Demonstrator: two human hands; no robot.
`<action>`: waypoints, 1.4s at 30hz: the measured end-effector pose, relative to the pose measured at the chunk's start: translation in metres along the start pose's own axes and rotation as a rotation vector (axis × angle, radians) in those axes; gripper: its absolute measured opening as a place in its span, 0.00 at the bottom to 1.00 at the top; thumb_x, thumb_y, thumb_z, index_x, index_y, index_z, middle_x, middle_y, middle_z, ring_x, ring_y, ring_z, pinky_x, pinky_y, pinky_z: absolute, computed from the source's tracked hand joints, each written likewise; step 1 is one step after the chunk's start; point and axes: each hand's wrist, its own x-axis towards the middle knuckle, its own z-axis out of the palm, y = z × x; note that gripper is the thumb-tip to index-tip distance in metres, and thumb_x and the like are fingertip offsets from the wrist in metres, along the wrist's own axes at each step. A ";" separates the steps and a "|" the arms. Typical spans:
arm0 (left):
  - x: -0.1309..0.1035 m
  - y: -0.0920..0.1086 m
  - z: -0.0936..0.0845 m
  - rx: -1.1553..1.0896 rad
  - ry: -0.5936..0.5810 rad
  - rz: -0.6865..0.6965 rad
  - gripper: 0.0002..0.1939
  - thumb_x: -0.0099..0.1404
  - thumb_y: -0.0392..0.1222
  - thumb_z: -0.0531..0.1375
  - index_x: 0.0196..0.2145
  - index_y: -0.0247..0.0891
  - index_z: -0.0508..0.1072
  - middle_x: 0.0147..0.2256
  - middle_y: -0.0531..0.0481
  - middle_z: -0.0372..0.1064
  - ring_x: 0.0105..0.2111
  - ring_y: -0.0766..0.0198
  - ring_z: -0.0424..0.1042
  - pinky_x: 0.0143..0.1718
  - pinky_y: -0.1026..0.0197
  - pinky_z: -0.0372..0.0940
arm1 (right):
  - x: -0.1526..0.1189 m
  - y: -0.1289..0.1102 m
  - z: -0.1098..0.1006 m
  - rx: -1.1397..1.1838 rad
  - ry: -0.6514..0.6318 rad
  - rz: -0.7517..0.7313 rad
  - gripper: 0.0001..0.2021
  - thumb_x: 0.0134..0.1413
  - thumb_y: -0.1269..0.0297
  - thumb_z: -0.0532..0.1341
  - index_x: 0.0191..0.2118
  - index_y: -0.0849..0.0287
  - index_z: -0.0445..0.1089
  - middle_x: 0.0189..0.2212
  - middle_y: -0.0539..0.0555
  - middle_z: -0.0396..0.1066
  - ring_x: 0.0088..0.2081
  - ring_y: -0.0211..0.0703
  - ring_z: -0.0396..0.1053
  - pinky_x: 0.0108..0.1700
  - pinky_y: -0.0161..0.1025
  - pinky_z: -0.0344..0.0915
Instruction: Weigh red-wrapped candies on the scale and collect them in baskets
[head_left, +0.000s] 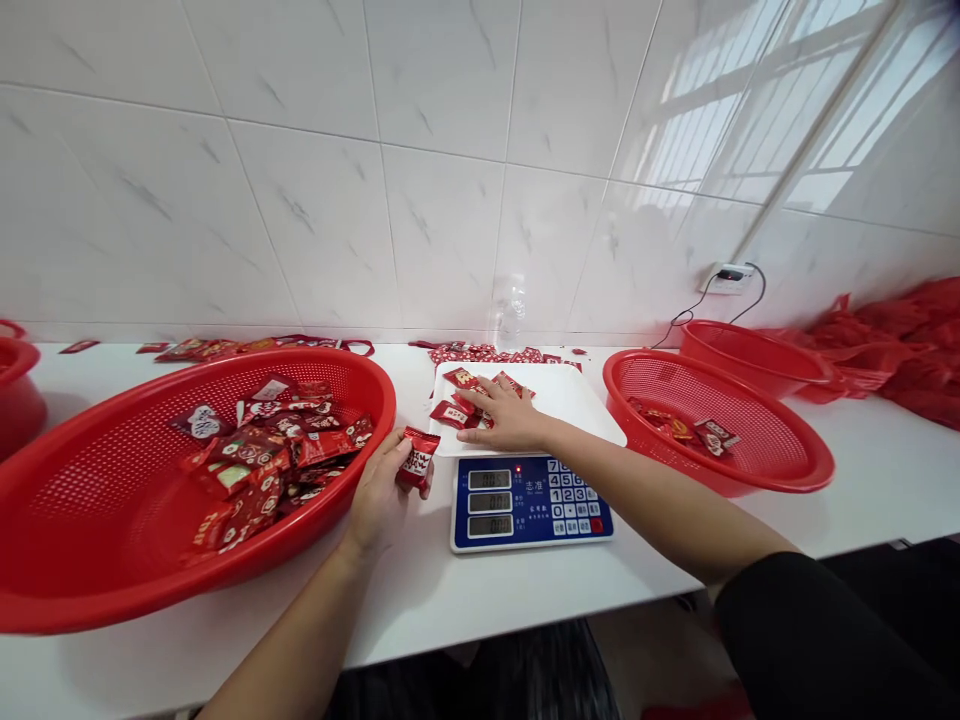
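Between the fingers of my left hand (384, 490) is a small red candy packet (418, 458) with white lettering, held beside the rim of the large red basket (386, 400). My right hand (510, 415) lies with fingers spread over several red packets (451, 414) on the white scale tray (577, 400); its palm hides some of them. Below the tray is the scale's blue panel (532, 505), with lit displays and a keypad. Many red and brown packets (255, 450) are heaped inside the large basket.
To the right, a red basket (795, 465) holds a few packets, with another red basket (757, 355) behind it. Red bags (915, 340) pile up at the far right. Loose packets (480, 354) line the tiled wall. A cable (686, 315) runs from the socket.
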 end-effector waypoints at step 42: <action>-0.004 -0.005 0.000 0.056 0.009 -0.026 0.12 0.65 0.47 0.54 0.28 0.37 0.64 0.21 0.55 0.61 0.21 0.68 0.61 0.21 0.65 0.59 | -0.034 0.111 -0.039 -0.062 0.252 0.191 0.36 0.53 0.37 0.53 0.65 0.46 0.50 0.65 0.58 0.47 0.66 0.60 0.39 0.61 0.59 0.47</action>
